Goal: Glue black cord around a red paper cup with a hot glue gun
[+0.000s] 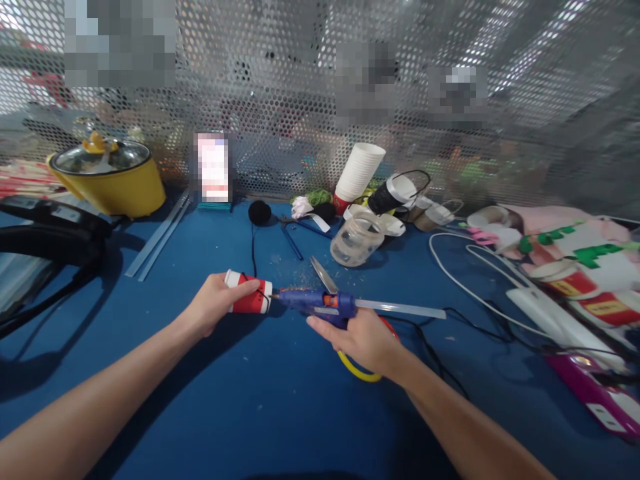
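My left hand (pixel 215 303) is wrapped round a small red paper cup with white rims (pixel 250 300), held on its side just above the blue table (pixel 240 400). A thin black cord runs from the cup's mouth toward the back. My right hand (pixel 360 340) grips a blue hot glue gun (pixel 320 303) with a clear glue stick (pixel 400 309) jutting out of its rear. The gun's nozzle points left and touches the cup's open rim. Under my right hand lie scissors with a yellow handle loop (pixel 357 372) and metal blades (pixel 323 275).
A yellow pot with a glass lid (pixel 107 175) stands back left, beside black cables (pixel 50 240). A stack of white cups (pixel 360 170), a clear jar (pixel 357 240), black yarn (pixel 259 212) and scraps sit mid-back. White cables (pixel 470 280), printed cups (pixel 575 280) and a purple device (pixel 595 390) crowd the right.
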A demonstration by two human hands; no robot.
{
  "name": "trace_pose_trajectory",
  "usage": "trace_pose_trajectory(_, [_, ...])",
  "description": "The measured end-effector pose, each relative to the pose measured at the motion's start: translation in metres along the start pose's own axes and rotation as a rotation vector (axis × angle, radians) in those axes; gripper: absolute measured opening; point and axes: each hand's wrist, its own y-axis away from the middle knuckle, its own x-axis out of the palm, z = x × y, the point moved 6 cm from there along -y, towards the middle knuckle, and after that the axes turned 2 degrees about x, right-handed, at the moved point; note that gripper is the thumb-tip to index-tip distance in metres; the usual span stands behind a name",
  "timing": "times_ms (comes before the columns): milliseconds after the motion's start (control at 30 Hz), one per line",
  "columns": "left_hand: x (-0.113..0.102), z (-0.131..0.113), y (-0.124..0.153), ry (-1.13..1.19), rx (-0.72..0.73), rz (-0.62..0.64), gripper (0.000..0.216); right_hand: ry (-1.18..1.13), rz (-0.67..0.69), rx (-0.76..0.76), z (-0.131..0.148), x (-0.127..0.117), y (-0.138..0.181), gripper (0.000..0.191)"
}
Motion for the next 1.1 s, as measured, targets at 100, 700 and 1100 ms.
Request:
trace_pose_trajectory(100, [0.000,0.000,0.000,0.007,-0.009,0.001,0.023,0.010,0.004,0.001,0.001,-0.001,0.000,0.021])
trace_pose_trajectory(700, [0.004,-0.011,0.009,0.176,-0.058,0.008,0.017,-0.587,0.222,0.232,-0.018,0.017,-0.001,0.031])
trace_pose_trajectory(1100, [0.005,-0.021,0.016,0.196,-0.025,-0.023,0.012,-0.809,0.271,0.280,-0.017,0.019,-0.003,0.031])
